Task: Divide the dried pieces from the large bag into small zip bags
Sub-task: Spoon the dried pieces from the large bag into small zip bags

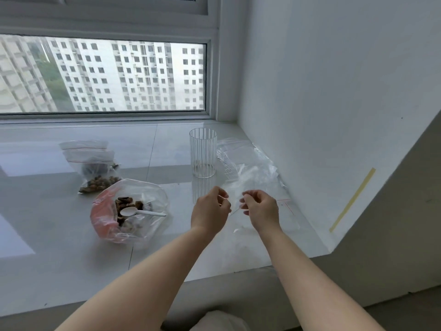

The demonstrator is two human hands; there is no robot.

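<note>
The large clear bag [130,211], partly pink, lies open on the white sill with brown dried pieces [126,204] inside and a white plastic spoon [140,212] resting across its mouth. Behind it lie two filled small zip bags [95,168] with red seal lines. My left hand [211,210] and my right hand [260,207] are close together over the sill, both pinching the top of an empty small zip bag [235,199]. A pile of empty zip bags [248,170] lies just beyond my hands.
A ribbed clear glass [203,152] stands upright behind my left hand. The window [102,75] runs along the back, a white wall [334,103] closes the right side, and the sill's front edge [214,273] is near me.
</note>
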